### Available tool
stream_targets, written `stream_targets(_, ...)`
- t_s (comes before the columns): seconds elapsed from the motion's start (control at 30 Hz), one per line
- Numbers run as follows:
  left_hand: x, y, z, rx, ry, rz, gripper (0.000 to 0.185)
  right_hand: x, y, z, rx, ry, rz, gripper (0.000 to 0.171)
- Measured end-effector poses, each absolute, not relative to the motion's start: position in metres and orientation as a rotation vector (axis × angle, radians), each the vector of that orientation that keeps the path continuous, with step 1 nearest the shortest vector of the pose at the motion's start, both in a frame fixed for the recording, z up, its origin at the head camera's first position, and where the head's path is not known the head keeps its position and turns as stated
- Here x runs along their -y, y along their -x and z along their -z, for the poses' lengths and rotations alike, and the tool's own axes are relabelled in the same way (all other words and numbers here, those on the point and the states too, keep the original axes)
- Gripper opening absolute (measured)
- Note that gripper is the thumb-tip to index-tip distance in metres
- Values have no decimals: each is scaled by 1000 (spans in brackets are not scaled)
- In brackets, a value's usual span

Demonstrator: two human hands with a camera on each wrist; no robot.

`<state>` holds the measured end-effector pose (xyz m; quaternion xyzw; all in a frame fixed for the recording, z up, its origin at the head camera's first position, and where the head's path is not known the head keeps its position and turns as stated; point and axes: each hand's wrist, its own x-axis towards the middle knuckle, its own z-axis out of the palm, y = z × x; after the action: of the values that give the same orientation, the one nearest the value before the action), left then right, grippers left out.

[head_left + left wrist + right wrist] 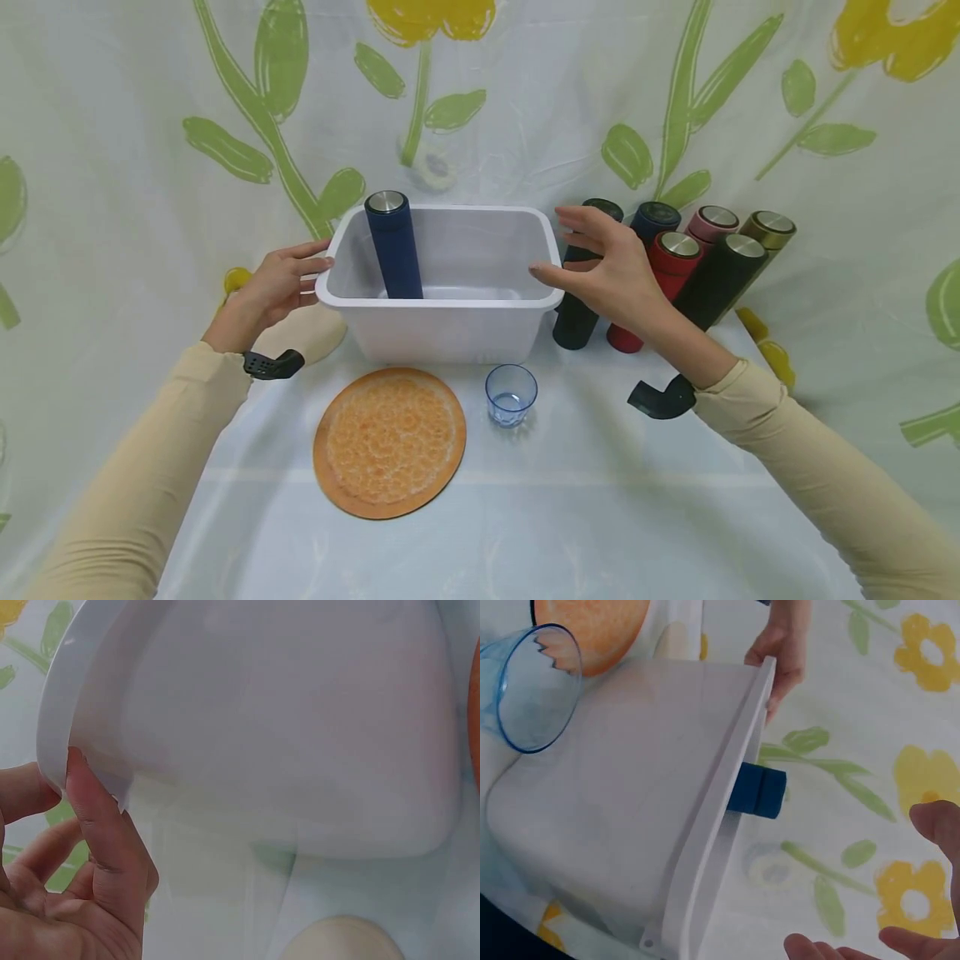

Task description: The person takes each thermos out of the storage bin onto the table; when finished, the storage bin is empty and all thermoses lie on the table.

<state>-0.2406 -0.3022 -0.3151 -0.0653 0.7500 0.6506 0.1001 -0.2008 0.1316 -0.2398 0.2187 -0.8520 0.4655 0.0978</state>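
Note:
My left hand (276,285) pinches the left rim of a white plastic tub (450,333). In the left wrist view, thumb and fingertips meet the rim of the tub (300,712) from both sides. Inside the tub, toward its left end, a dark blue thermos bottle (397,254) with a steel-topped lid leans against the wall. My right hand (618,271) hovers by the tub's right rim with thumb and fingers spread apart and nothing between them. The right wrist view has the thermos lid (757,790) sticking out past the tub's rim.
Several thermos bottles, among them a red one (667,271) and a black one (716,287), stand right of the tub, partly behind my right arm. In front are a clear blue glass (512,396) and a round orange patterned board (390,446). A beige round thing (311,333) lies under my left hand.

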Motion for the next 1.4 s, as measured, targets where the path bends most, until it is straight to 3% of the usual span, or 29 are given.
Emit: stream_targets(1.4, 304, 243, 313, -2143, 181, -1967, 65, -59, 275, 220, 2740, -676, -1114, 77)
